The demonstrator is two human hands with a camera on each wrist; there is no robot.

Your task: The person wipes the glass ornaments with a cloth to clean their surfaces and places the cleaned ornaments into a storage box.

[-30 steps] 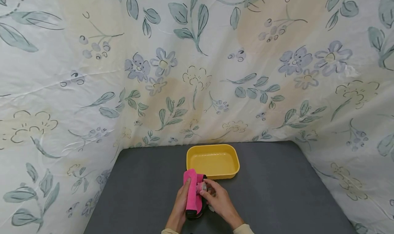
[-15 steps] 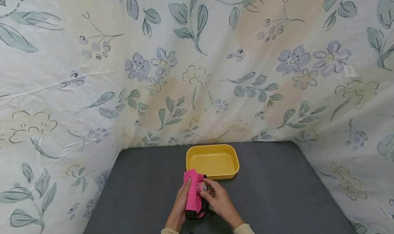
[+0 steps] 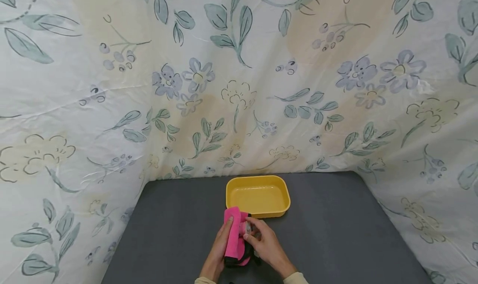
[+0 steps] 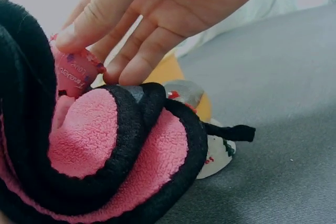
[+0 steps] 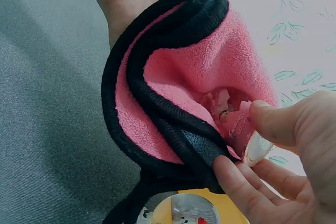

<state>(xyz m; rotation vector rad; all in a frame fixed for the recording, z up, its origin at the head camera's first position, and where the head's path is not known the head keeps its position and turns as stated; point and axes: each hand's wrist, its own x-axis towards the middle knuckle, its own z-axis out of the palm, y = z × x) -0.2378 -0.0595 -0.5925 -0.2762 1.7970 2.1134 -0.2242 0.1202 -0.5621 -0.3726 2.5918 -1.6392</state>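
My left hand [image 3: 219, 246] grips a folded pink fleece cloth [image 3: 233, 239] with black edging, thumb along its fold. From the right, my right hand [image 3: 266, 243] pinches a small shiny pink piece [image 4: 76, 72] printed with "Forever Love" lettering, lying against the cloth's folds. Beside it in the right wrist view shows a white rounded edge [image 5: 257, 148]. Below the cloth sits a silvery round piece [image 5: 194, 208] with red marks, partly hidden. From the cloth's edge sticks out a black strap [image 4: 231, 131]. Most of my left hand is hidden behind the cloth in the wrist views.
A yellow rectangular tray [image 3: 258, 214] stands just beyond the hands on the dark grey tabletop [image 3: 328, 226]. Floral fabric [image 3: 239, 89] encloses the back and both sides of the table.
The cloth has tipped slightly and its top edge sits a little lower and further right. Both hands keep nearly the same hold, and the tray stays in place.
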